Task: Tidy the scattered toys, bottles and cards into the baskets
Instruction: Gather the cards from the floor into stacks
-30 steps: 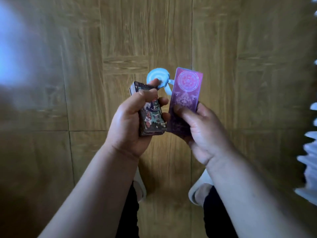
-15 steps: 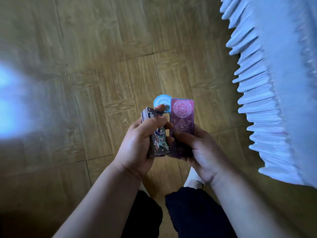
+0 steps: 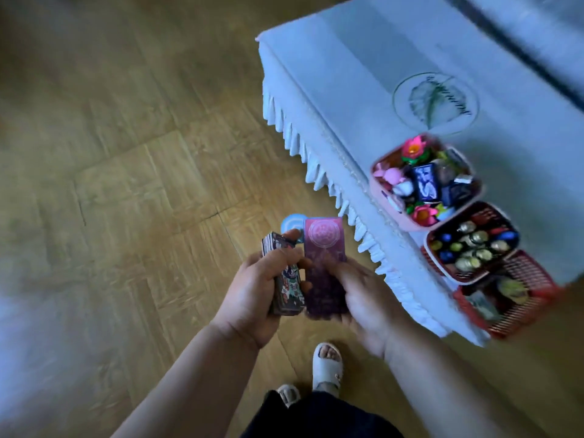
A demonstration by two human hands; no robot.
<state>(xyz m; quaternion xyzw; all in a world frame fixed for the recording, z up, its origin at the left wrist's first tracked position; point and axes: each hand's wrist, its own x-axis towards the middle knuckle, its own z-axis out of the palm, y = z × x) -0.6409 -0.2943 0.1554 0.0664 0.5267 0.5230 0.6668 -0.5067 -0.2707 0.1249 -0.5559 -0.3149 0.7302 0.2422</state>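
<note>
card stack (image 3: 287, 287) is being gripped in the curled left hand (image 3: 251, 300); the right hand (image 3: 366, 303) is clasping a purple card deck (image 3: 324, 248) beside it.

Baskets (image 3: 377, 188) in a row on table (image 3: 363, 74) at right, card stacks (image 3: 284, 279) (image 3: 322, 263) side by side in hands (image 3: 249, 298) (image 3: 366, 301), left of table

Card stack (image 3: 284, 275): multi-col. cartoon print, dk edges.
Card deck (image 3: 324, 263): purple back, pink circle motif nr top.
Disc (image 3: 291, 224): lt blue, paler ring.
Floor (image 3: 126, 184): tan wood, parquet blocks.
Tablecloth (image 3: 363, 74): pale blue-white, plain; fringe same col.
Emblem (image 3: 435, 102): dk green leaf in thin circle.
Far basket (image 3: 390, 210): pink.
Flower toys (image 3: 414, 150): pink, green leaves.
Mid basket (image 3: 437, 263): dk red, pale rim.
Balls (image 3: 471, 245): gold, some blue.
Near basket (image 3: 534, 320): red, slatted.
Sandals (image 3: 327, 365): cream.
Trousers (image 3: 316, 415): black.
</note>
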